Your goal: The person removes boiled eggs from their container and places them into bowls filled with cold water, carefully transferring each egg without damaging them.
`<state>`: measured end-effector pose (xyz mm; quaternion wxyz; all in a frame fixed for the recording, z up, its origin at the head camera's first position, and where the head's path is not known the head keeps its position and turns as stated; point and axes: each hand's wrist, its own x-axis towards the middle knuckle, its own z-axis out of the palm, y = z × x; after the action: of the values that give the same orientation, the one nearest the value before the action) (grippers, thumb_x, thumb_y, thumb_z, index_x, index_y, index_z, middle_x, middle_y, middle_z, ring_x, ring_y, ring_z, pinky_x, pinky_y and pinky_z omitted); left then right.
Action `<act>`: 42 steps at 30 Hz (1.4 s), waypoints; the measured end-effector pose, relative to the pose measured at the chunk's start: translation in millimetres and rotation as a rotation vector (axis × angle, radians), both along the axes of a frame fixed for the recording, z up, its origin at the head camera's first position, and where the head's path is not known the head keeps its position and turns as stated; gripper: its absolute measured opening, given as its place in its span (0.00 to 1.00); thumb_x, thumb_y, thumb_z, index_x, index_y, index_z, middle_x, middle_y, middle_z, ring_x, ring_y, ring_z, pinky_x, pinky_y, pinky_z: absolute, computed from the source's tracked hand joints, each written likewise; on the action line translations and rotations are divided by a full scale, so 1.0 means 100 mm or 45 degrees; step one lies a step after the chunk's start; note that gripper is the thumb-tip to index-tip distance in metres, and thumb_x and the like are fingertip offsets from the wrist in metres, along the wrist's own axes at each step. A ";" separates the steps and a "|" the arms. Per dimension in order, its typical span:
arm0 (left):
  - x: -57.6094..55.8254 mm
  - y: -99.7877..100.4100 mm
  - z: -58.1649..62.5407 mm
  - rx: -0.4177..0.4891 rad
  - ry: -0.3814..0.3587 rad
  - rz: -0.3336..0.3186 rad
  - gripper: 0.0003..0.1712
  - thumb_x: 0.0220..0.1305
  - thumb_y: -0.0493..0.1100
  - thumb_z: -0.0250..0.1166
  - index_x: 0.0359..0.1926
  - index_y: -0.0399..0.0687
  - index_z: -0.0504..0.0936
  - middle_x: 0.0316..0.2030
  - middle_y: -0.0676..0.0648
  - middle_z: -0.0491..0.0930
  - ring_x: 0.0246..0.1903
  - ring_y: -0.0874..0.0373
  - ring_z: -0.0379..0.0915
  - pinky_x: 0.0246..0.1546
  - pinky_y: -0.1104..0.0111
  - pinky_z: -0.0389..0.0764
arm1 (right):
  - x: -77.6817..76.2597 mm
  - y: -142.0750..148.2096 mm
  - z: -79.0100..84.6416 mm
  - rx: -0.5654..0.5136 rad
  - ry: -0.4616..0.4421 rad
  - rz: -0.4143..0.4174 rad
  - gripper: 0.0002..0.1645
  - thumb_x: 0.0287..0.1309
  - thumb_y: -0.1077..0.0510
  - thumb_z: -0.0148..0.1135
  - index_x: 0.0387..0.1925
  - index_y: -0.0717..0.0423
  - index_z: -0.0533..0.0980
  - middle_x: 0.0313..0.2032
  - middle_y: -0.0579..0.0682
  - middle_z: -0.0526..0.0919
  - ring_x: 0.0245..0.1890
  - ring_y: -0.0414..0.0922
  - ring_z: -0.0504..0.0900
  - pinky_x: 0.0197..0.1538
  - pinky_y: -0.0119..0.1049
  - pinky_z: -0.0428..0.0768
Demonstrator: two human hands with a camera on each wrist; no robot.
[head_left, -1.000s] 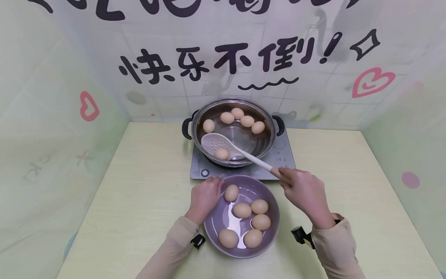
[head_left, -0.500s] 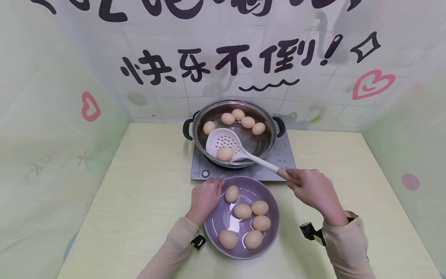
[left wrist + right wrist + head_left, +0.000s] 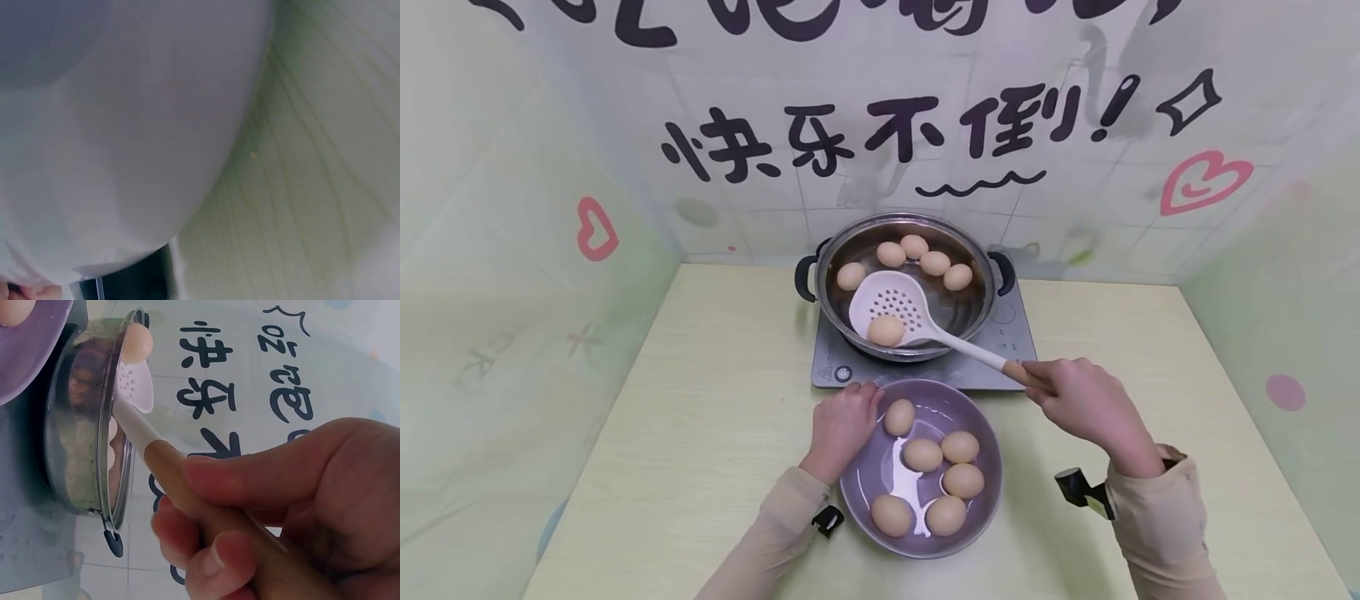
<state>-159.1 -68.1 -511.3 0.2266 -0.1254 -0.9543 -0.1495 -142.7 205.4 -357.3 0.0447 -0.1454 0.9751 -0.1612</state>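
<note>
Eggs [image 3: 922, 455], twelve visible, work seemingly half done: six in bowl [image 3: 867, 471]; one on skimmer [image 3: 875, 292], over pot [image 3: 917, 354] at seven o'clock; five in pot, ten to two o'clock, apparently outstanding. Right hand [image 3: 1093, 404] grips skimmer; left hand [image 3: 842, 427] grips bowl, eleven o'clock.

We take this for a small kitchen-like cooking corner: a steel stockpot [image 3: 955, 243] sits on an induction cooktop [image 3: 1013, 337] at the far side of the table [image 3: 715, 375].
</note>
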 end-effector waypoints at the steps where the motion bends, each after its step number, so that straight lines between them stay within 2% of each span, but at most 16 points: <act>1: 0.00 0.00 0.00 0.000 0.000 0.000 0.12 0.60 0.48 0.59 0.24 0.48 0.77 0.17 0.48 0.74 0.12 0.47 0.71 0.10 0.60 0.67 | 0.00 0.01 0.01 0.003 -0.010 -0.003 0.19 0.54 0.60 0.58 0.49 0.49 0.77 0.14 0.42 0.68 0.14 0.40 0.62 0.19 0.34 0.61; 4: 0.00 0.00 0.00 -0.002 -0.008 0.002 0.12 0.60 0.48 0.59 0.24 0.48 0.77 0.17 0.48 0.74 0.12 0.48 0.71 0.09 0.61 0.67 | 0.02 0.06 0.03 0.019 -0.020 0.009 0.17 0.54 0.59 0.58 0.47 0.52 0.78 0.15 0.42 0.69 0.15 0.41 0.63 0.19 0.35 0.61; 10: 0.01 0.00 0.00 -0.003 -0.018 -0.001 0.12 0.60 0.48 0.58 0.24 0.47 0.77 0.17 0.48 0.74 0.12 0.48 0.71 0.09 0.61 0.67 | 0.10 0.19 0.13 0.028 -0.041 0.048 0.15 0.56 0.59 0.56 0.47 0.48 0.77 0.14 0.41 0.65 0.15 0.39 0.62 0.21 0.34 0.62; 13: 0.01 0.00 0.00 -0.001 -0.013 -0.007 0.12 0.60 0.48 0.59 0.24 0.47 0.77 0.17 0.48 0.74 0.12 0.48 0.71 0.09 0.61 0.67 | 0.15 0.26 0.19 0.045 -0.024 0.067 0.12 0.57 0.60 0.56 0.43 0.45 0.77 0.13 0.41 0.62 0.15 0.38 0.60 0.21 0.33 0.61; 17: 0.00 0.01 0.00 0.004 -0.020 -0.012 0.12 0.61 0.48 0.58 0.25 0.47 0.77 0.18 0.48 0.75 0.12 0.48 0.71 0.09 0.61 0.67 | 0.24 0.40 0.24 0.093 0.012 0.101 0.08 0.57 0.60 0.55 0.38 0.47 0.76 0.14 0.39 0.61 0.14 0.35 0.58 0.21 0.31 0.60; 21: 0.00 0.00 0.00 0.012 -0.017 -0.011 0.12 0.60 0.48 0.58 0.24 0.47 0.77 0.18 0.48 0.74 0.12 0.48 0.71 0.09 0.61 0.67 | 0.35 0.54 0.26 0.132 0.042 0.127 0.12 0.56 0.60 0.57 0.44 0.50 0.76 0.15 0.36 0.62 0.15 0.32 0.57 0.22 0.29 0.60; 24: -0.01 0.00 0.00 0.013 -0.010 -0.009 0.12 0.60 0.48 0.58 0.24 0.47 0.77 0.18 0.48 0.74 0.11 0.48 0.70 0.09 0.61 0.67 | 0.45 0.63 0.25 0.137 0.059 0.130 0.18 0.55 0.60 0.60 0.49 0.52 0.75 0.16 0.34 0.64 0.16 0.30 0.57 0.22 0.28 0.59; 29: -0.02 0.00 -0.01 0.012 -0.011 -0.012 0.12 0.61 0.47 0.58 0.25 0.47 0.77 0.18 0.47 0.75 0.12 0.48 0.71 0.09 0.60 0.67 | 0.62 0.75 0.20 0.136 0.088 0.102 0.21 0.52 0.60 0.62 0.50 0.56 0.75 0.19 0.31 0.68 0.16 0.28 0.57 0.23 0.28 0.60; 36: -0.03 0.00 -0.01 0.027 -0.018 -0.013 0.12 0.61 0.47 0.58 0.24 0.47 0.77 0.18 0.48 0.74 0.12 0.48 0.70 0.09 0.60 0.67 | 0.87 0.85 0.09 0.088 0.033 0.010 0.23 0.51 0.60 0.64 0.51 0.58 0.74 0.20 0.29 0.71 0.16 0.28 0.57 0.23 0.28 0.59; 42: -0.03 0.00 -0.01 0.021 -0.039 -0.015 0.12 0.61 0.47 0.58 0.24 0.47 0.77 0.17 0.48 0.74 0.12 0.49 0.70 0.09 0.61 0.66 | 1.03 0.89 -0.05 0.040 -0.028 -0.034 0.24 0.49 0.60 0.65 0.50 0.60 0.74 0.13 0.30 0.63 0.13 0.28 0.55 0.20 0.27 0.57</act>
<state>-162.3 -68.3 -512.4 0.2121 -0.1269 -0.9556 -0.1605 -40.1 294.7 -362.5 0.0555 -0.1300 0.9788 -0.1481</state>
